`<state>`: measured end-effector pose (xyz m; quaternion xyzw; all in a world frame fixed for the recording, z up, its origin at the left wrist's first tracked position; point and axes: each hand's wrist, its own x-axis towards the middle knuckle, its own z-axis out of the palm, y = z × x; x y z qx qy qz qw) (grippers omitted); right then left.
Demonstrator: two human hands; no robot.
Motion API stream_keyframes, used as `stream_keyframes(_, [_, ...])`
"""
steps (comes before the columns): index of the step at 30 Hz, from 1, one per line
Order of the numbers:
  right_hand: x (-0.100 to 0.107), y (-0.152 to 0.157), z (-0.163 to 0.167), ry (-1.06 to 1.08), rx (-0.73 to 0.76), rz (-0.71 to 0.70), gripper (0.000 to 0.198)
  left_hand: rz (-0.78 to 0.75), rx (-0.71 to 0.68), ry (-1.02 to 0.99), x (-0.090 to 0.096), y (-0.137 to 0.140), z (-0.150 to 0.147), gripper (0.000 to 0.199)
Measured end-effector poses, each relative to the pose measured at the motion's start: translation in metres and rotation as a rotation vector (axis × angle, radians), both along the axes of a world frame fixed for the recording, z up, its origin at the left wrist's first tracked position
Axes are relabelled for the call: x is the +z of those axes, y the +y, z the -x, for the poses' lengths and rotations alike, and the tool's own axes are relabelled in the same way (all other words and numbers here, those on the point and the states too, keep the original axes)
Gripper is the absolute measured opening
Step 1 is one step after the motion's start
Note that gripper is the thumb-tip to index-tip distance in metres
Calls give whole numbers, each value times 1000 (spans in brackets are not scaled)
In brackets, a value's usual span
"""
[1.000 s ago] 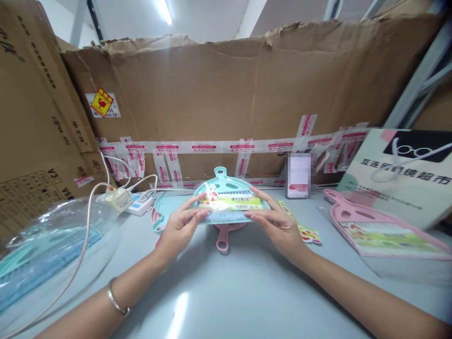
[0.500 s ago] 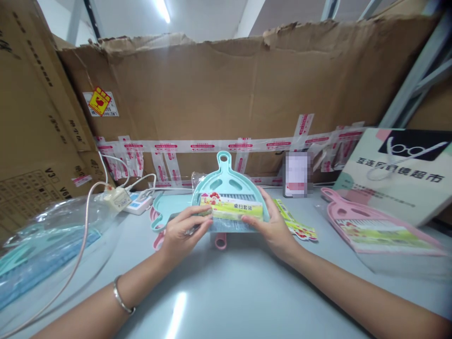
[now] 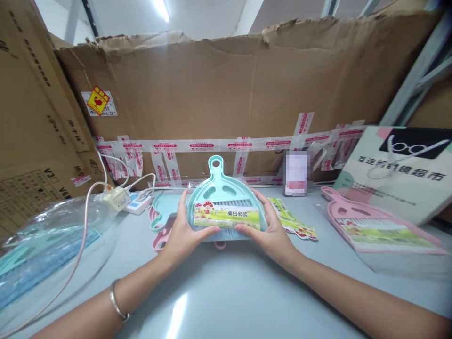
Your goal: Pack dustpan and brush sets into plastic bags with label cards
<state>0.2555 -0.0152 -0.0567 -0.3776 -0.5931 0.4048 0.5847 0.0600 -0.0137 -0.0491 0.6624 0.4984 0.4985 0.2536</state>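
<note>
Both my hands hold a turquoise dustpan and brush set (image 3: 229, 192) upright above the table, its looped handle pointing up. Round its left edge goes my left hand (image 3: 185, 231), closed with the thumb on the front. My right hand (image 3: 272, 228) grips the right edge the same way. A printed label (image 3: 243, 215) with red mushrooms lies across the brush bristles, near both thumbs. Behind the set, partly hidden, lie a second turquoise dustpan (image 3: 165, 207) and pink pieces (image 3: 161, 239). Several loose printed labels (image 3: 296, 223) rest just right of my right hand.
A bagged pink dustpan set (image 3: 374, 221) lies on the right, before a paper bag (image 3: 395, 181). On the left are a bagged turquoise set (image 3: 49, 254), a cable (image 3: 84, 235) and a power strip (image 3: 139, 201). A phone (image 3: 296, 173) leans against the cardboard (image 3: 212, 94).
My left hand has moved from the label's left end to the set's left edge and now grips it. The set has shifted slightly left and down, uncovering the label's mushroom picture.
</note>
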Motion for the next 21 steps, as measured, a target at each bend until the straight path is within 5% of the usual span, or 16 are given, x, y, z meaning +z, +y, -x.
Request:
stream_keyframes(9, [4, -3, -2, -107, -30, 157, 77, -65, 34, -42, -4, -5, -6, 83])
stream_keyframes(15, [0, 6, -9, -67, 88, 139, 62, -153, -77, -56, -7, 3, 0, 65])
stream_keyframes(21, [11, 3, -9, -69, 23, 64, 58, -213, -149, -82, -9, 4, 4, 63])
